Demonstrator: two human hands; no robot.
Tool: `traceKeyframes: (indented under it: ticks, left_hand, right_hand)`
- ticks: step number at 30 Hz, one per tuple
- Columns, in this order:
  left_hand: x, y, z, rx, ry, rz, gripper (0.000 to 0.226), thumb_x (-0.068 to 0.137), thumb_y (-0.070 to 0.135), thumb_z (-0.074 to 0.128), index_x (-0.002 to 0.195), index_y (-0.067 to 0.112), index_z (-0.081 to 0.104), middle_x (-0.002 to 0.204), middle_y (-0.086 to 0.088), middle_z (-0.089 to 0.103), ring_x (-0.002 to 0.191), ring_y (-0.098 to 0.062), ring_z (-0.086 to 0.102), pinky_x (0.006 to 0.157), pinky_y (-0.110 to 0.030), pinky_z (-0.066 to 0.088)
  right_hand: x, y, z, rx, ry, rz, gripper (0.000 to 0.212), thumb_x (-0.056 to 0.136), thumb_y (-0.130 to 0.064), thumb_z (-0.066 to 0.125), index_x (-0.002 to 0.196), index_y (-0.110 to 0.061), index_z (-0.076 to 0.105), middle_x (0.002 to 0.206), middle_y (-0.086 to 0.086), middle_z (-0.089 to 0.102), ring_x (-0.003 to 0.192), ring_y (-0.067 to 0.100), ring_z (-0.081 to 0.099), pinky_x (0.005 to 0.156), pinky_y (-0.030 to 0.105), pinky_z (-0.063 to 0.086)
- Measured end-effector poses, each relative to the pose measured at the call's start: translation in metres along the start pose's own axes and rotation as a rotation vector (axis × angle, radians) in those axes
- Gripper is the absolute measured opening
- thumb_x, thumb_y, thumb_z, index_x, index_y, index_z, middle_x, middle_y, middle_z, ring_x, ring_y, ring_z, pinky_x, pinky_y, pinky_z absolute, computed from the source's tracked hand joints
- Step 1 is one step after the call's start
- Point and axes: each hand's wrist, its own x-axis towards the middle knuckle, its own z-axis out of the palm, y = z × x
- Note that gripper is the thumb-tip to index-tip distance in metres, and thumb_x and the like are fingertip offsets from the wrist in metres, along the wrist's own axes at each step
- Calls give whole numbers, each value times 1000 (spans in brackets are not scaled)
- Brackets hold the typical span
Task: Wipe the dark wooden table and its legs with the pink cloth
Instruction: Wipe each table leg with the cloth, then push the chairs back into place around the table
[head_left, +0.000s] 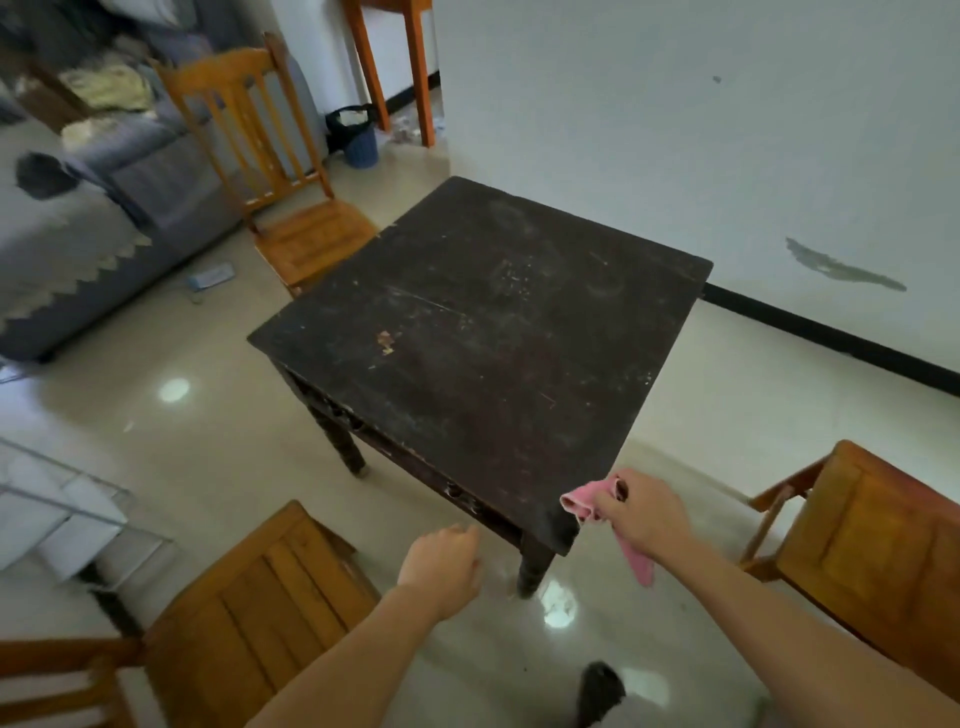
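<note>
At the near corner of the dark wooden surface (483, 322), the right hand (641, 512) reaches forward, its fingers (605, 506) curled tight round the bunched pink cloth (584, 501). One end of the cloth sits at the corner's edge and the other hangs below the hand, beside the leg (535, 569). Left of it, the left hand (441, 564) hovers knuckles up near the front edge, fingers loosely curled, holding nothing.

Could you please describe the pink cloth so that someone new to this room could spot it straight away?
Start at the square dark wooden table in the middle of the room and go to its nearest corner. There the right hand grips the crumpled pink cloth, the only pink thing in view.
</note>
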Motion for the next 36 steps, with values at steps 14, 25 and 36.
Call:
traceKeyframes:
  ticks: [14,25,36]
  left_hand:
    - [104,32,-81,-214,65,-329,36,99,37,46,133,24,45,115,3,56,98,-15,61,86,-33,55]
    - [76,16,-72,-313,158,-528,30,100,35,46,127,22,48,116,3,58,99,-12,60,85,-25,53]
    - [-70,-25,-67,-294,352,-691,8,98,30,46,99,23,52,94,6,56,81,-10,56,78,-30,54]
  right_hand:
    - [188,-75,-43,-18,-35,-369,36,101,-46,40,130,-37,58,118,-5,52,113,16,47,78,31,42]
    - [212,-83,5,-403,-291,-474,53,98,-50,39,147,-30,31,145,8,39,128,28,42,99,44,42]
    - [102,-211,-1,-275,-271,-797,52,96,-49,49,142,-26,44,141,3,46,128,22,45,99,39,45]
